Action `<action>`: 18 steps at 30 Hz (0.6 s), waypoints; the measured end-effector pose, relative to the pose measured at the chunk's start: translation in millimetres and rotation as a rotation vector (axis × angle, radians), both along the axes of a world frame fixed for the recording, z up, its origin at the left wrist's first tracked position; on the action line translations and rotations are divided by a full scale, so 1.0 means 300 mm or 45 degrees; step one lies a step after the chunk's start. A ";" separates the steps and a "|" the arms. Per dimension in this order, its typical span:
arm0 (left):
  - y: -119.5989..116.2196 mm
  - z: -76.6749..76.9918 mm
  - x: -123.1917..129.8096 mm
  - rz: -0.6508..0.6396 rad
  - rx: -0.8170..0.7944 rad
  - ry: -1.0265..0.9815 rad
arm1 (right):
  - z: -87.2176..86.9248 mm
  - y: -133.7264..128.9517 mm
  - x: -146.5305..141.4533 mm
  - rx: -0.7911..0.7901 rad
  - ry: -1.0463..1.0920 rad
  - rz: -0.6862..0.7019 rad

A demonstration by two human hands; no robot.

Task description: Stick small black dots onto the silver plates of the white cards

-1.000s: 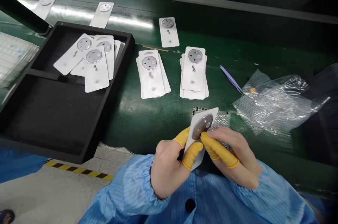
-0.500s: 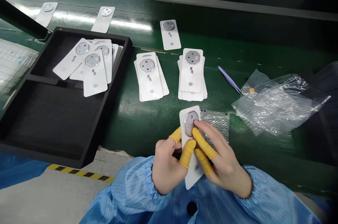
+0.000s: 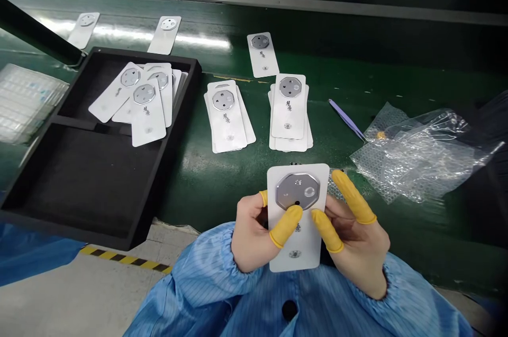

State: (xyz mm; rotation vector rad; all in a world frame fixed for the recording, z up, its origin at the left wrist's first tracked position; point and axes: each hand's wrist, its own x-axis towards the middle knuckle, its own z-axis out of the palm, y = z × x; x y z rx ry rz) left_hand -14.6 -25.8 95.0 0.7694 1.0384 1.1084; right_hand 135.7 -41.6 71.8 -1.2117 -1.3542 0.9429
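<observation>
A white phone back cover (image 3: pixel 283 260) with a grey octagonal camera plate (image 3: pixel 286 189) is held upright between my hands, its printed face toward me. My left hand (image 3: pixel 254 242) grips its left side, the yellow-cotted thumb on the front just under the camera plate and the fingers behind. My right hand (image 3: pixel 361 252) holds the right side with its thumb in front and fingers behind; the index finger, in a yellow cot, sticks up away from the cover. Behind the cover lies a partly hidden piece of bubble wrap (image 3: pixel 336 182) with tiny black parts (image 3: pixel 296 164) near it.
Two stacks of covers, a left stack (image 3: pixel 226 130) and a right stack (image 3: pixel 289 115), lie ahead. Further covers lie along the back. A black tray (image 3: pixel 99 178) with several covers stands left. Purple tweezers (image 3: pixel 346 119) and crumpled bubble bags (image 3: pixel 413 162) lie right.
The cover has turned from a slant to face me squarely. My right index finger has lifted off the camera plate and points up; the right hand has shifted slightly right.
</observation>
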 end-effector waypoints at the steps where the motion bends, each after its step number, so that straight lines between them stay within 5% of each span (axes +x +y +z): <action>1: 0.002 0.000 -0.006 -0.024 -0.022 0.002 | 0.000 -0.005 0.002 0.008 -0.048 0.000; 7: 0.022 0.014 -0.031 -0.159 -0.039 -0.090 | 0.012 -0.014 0.010 -0.027 -0.179 0.126; 18: 0.033 -0.015 -0.040 -0.229 0.085 -0.038 | -0.023 0.003 0.026 0.183 -0.202 0.022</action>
